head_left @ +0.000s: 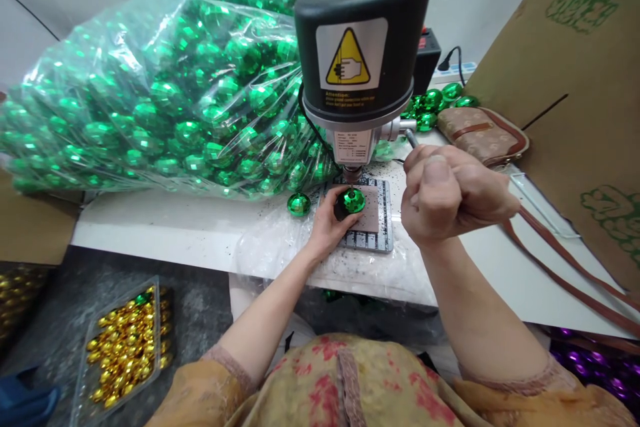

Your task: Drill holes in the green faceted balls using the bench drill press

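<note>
1. Green faceted ball (353,201) sits on the base plate (381,217), directly under the press head (363,47), presumably lined up with the ram
2. My left hand (327,220) cups it from 8 o'clock, fingers curled round, likely to steady it
3. My right hand (450,193) is fisted tight on the lever (411,138), which runs off toward 11 o'clock
4. Bag of green balls (150,93) lies at 10 o'clock, within reach
</note>
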A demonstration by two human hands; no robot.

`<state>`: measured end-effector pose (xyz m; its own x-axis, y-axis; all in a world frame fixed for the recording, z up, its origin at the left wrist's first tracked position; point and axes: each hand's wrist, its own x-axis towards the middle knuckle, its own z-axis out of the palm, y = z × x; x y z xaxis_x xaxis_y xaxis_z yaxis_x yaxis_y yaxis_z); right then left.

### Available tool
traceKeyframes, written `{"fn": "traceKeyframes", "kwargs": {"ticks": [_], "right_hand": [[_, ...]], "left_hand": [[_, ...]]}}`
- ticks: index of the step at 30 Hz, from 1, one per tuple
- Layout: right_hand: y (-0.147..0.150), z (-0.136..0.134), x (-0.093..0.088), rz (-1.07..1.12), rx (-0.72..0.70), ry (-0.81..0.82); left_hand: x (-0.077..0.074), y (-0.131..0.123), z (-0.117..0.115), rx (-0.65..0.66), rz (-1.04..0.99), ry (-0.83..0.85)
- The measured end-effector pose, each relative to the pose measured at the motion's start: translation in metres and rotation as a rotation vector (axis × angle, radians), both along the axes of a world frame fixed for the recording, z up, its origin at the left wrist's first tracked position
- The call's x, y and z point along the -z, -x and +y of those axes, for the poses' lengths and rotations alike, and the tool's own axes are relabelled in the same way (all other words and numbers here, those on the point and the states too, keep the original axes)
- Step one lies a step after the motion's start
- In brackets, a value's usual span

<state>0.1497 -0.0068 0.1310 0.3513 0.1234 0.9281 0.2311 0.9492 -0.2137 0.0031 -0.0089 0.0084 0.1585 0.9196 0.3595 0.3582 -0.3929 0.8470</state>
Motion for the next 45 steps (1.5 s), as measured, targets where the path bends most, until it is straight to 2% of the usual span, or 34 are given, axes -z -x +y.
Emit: {"fn": "traceKeyframes", "kwargs": {"ticks": [3,5,8,11,13,15,17,21,24,26,28,30,32,35,36,37,38,40,42,45], "right_hand": [[-0.001,0.0,0.006,-0.04,0.003,-0.037],[0.002,0.0,0.004,-0.015,0.011,-0.045],[0.007,-0.003,-0.015,0.122,0.031,0.098],[0.01,-0.005,-0.041,0.174,-0.034,0.2],[0.01,-0.005,-0.053,0.166,-0.022,0.256],[0.009,-0.005,-0.058,0.161,0.0,0.277],[0.008,-0.005,-0.058,0.161,-0.006,0.265],[0.01,-0.004,-0.055,0.177,-0.029,0.244],[0.012,-0.004,-0.055,0.197,-0.018,0.232],[0.012,-0.003,-0.056,0.201,-0.011,0.215],[0.011,-0.003,-0.056,0.188,-0.009,0.213],[0.009,-0.004,-0.055,0.17,-0.014,0.221],[0.008,-0.004,-0.055,0.16,-0.016,0.233],[0.007,-0.002,-0.055,0.169,-0.042,0.203],[0.007,-0.001,-0.054,0.174,-0.054,0.189],[0.007,0.0,-0.054,0.179,-0.065,0.178],[0.007,0.0,-0.054,0.184,-0.072,0.166],[0.007,0.002,-0.053,0.176,-0.081,0.151],[0.006,0.003,-0.051,0.157,-0.084,0.151],[0.005,0.002,-0.05,0.146,-0.069,0.18]], "left_hand": [[0.0,0.0,-0.001,-0.007,0.004,0.004],[0.001,0.0,0.0,-0.015,0.008,-0.005],[0.004,-0.001,0.003,-0.042,0.026,-0.034],[0.006,-0.002,0.003,-0.108,0.071,-0.097],[0.005,-0.001,-0.007,-0.162,0.11,-0.206],[0.001,0.002,-0.027,-0.165,0.154,-0.373],[-0.001,0.008,-0.056,-0.066,0.227,-0.557],[0.008,0.023,-0.114,0.308,0.536,-0.838],[0.022,0.033,-0.137,0.451,0.765,-0.843],[0.029,0.037,-0.141,0.472,0.785,-0.811],[0.029,0.04,-0.137,0.466,0.685,-0.835],[0.024,0.043,-0.126,0.347,0.544,-0.876],[0.016,0.047,-0.106,0.066,0.455,-0.819],[0.008,0.059,-0.063,-0.419,0.485,-0.494],[0.008,0.065,-0.048,-0.516,0.522,-0.378],[0.008,0.07,-0.034,-0.56,0.56,-0.277],[0.01,0.075,-0.023,-0.563,0.589,-0.199],[0.013,0.083,-0.007,-0.485,0.593,-0.134],[0.013,0.084,-0.003,-0.381,0.525,-0.19],[0.004,0.072,-0.008,-0.267,0.359,-0.307]]}}
